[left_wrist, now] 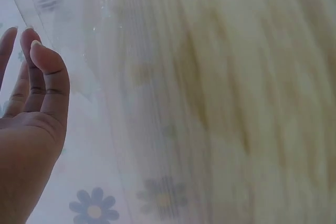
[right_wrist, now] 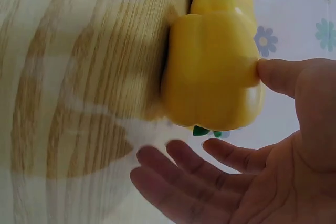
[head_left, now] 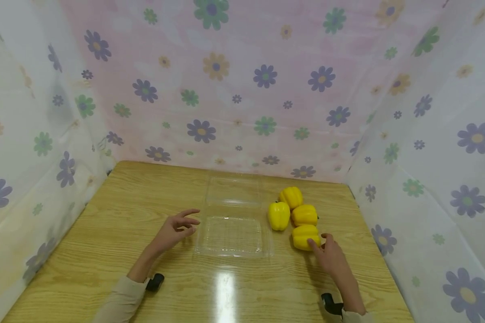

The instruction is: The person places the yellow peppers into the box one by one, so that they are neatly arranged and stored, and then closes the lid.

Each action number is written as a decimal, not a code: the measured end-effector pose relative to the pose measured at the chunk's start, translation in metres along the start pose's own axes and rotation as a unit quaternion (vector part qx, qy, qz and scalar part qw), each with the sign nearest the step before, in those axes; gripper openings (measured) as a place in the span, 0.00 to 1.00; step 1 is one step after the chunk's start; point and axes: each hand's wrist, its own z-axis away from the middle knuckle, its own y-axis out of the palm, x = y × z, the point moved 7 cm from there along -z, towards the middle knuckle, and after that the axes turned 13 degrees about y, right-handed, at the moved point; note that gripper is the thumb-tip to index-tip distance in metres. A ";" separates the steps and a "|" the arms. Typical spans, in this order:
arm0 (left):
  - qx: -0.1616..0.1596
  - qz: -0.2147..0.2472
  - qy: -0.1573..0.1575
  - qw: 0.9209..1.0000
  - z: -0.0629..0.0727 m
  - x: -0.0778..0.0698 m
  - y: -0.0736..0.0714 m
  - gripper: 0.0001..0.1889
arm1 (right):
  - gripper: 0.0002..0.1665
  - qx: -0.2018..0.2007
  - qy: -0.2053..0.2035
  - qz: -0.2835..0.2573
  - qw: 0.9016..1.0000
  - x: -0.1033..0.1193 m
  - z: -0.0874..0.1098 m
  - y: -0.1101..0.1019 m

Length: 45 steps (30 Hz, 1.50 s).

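A yellow bell pepper [head_left: 303, 237] lies on its side at the front of a cluster of several alike. My right hand [head_left: 332, 256] is at its right end. In the right wrist view the thumb [right_wrist: 278, 74] touches the pepper [right_wrist: 212, 72], while the other fingers [right_wrist: 194, 182] are spread loosely, apart from it, near its green stem. Left of the peppers is a clear plastic clamshell box [head_left: 234, 256], its lid [head_left: 234, 190] laid back away from me. My left hand [head_left: 177, 231] hovers at the box's left edge, fingers relaxed, holding nothing.
Behind the front pepper are other yellow peppers: one in the middle [head_left: 304, 215], one at the left [head_left: 279, 216], one farthest back [head_left: 292, 197]. All stand on a wood-grain table [head_left: 125, 202]. Flower-printed curtains [head_left: 234, 112] enclose the table at the back and sides.
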 end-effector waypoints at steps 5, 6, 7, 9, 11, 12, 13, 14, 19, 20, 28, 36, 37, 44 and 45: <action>0.007 0.014 -0.003 1.000 -0.001 0.000 0.009 0.15 | 0.51 0.015 0.008 -0.029 0.999 -0.005 -0.004 0.003; 0.011 0.017 -0.004 1.000 -0.001 0.000 0.011 0.16 | 0.50 0.019 0.006 -0.038 0.999 -0.006 -0.005 0.003; 0.015 0.019 -0.005 1.000 -0.002 0.000 0.012 0.16 | 0.50 0.024 0.005 -0.048 0.999 -0.007 -0.005 0.003; 0.022 0.022 -0.010 0.999 -0.002 0.001 0.016 0.17 | 0.48 0.040 -0.001 -0.081 0.996 -0.009 -0.005 0.002; 0.025 0.024 -0.017 0.999 -0.002 0.003 0.018 0.18 | 0.47 0.060 -0.010 -0.118 0.991 -0.010 -0.006 0.001; 0.026 0.024 -0.021 0.999 -0.002 0.003 0.019 0.18 | 0.46 0.070 -0.015 -0.137 0.988 -0.011 -0.006 0.000; 0.026 0.025 -0.024 0.999 -0.003 0.004 0.020 0.18 | 0.45 0.082 -0.019 -0.156 0.984 -0.012 -0.006 0.000; 0.026 0.025 -0.027 0.999 -0.003 0.005 0.021 0.18 | 0.44 0.093 -0.022 -0.176 0.980 -0.013 -0.006 0.000; 0.023 0.035 -0.044 0.998 -0.004 0.005 0.022 0.20 | 0.40 0.128 -0.032 -0.239 0.962 -0.017 -0.009 0.004; 0.022 0.039 -0.045 0.998 -0.004 0.005 0.023 0.20 | 0.40 0.132 -0.033 -0.250 0.959 -0.017 -0.010 0.005; 0.023 0.057 -0.041 0.997 -0.004 0.005 0.024 0.21 | 0.38 0.115 -0.036 -0.283 0.952 -0.008 -0.009 0.014; 0.021 0.060 -0.046 0.997 -0.002 0.004 0.025 0.22 | 0.56 0.054 0.027 -0.240 0.969 0.008 -0.004 0.026; 0.021 0.060 -0.048 0.997 -0.002 0.004 0.025 0.22 | 0.58 0.045 0.031 -0.229 0.972 0.009 -0.004 0.027; 0.024 0.047 -0.049 0.997 -0.003 0.002 0.024 0.22 | 0.61 0.025 0.039 -0.198 0.979 0.012 -0.005 0.025; 0.024 0.044 -0.049 0.998 -0.003 0.002 0.024 0.21 | 0.61 0.027 0.040 -0.197 0.979 0.012 -0.005 0.024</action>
